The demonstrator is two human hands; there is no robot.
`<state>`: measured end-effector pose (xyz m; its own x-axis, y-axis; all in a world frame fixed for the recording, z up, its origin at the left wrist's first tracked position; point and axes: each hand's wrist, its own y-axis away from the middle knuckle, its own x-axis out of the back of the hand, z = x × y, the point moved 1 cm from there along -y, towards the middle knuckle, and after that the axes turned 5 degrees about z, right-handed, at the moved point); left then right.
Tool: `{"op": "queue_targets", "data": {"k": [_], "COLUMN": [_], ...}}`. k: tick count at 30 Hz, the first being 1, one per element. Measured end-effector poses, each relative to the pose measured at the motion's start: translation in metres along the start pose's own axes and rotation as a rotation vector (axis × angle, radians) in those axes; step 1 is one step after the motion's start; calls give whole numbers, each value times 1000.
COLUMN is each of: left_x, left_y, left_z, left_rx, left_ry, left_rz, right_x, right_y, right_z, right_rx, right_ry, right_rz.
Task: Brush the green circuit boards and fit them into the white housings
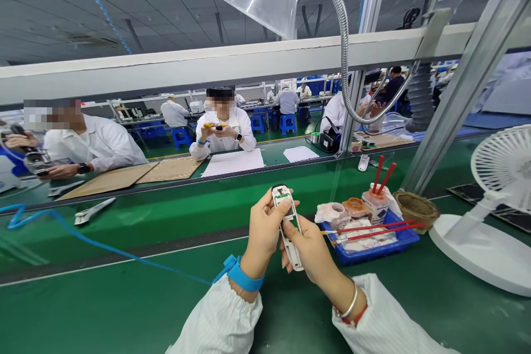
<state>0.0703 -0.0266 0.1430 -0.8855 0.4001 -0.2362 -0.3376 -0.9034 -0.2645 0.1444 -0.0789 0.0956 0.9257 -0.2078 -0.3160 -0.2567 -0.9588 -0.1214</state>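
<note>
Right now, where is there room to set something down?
On the green bench mat left of the left hand, or below the blue tray, beside the white fan base. The tray is crowded with red-handled brushes and pots.

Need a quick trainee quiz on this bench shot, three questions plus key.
1. True or false: the blue fabric wrist strap is on the right wrist.
2. What do the left hand and right hand hold?
A) a white plastic casing with green circuit board
B) a red-handled brush
C) a woven basket
3. Fill in: the white desk fan stands to the ____ of the blue plastic tray.

Key: 1 false; 2 A; 3 right
</note>
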Motion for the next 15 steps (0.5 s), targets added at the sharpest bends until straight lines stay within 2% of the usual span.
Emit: {"op": "queue_targets", "data": {"k": [8, 11, 13, 15], "left_x": [8, 18, 30, 44], "left_y": [-30, -51, -71, -96], "left_z": [-40, -61, -76, -94], "left_rx": [125, 140, 143, 143], "left_ry": [23, 23, 10, -26], "left_rz": [59, 99, 143, 199], "right_x": [8, 27, 45, 61], "right_y": [-19, -5, 14, 32], "right_z": [15, 27, 45, 69], "right_rx": [-114, -130, -199, -210], "right_ry": [42, 89, 220, 316], "right_rz": [2, -44, -114, -208]}}
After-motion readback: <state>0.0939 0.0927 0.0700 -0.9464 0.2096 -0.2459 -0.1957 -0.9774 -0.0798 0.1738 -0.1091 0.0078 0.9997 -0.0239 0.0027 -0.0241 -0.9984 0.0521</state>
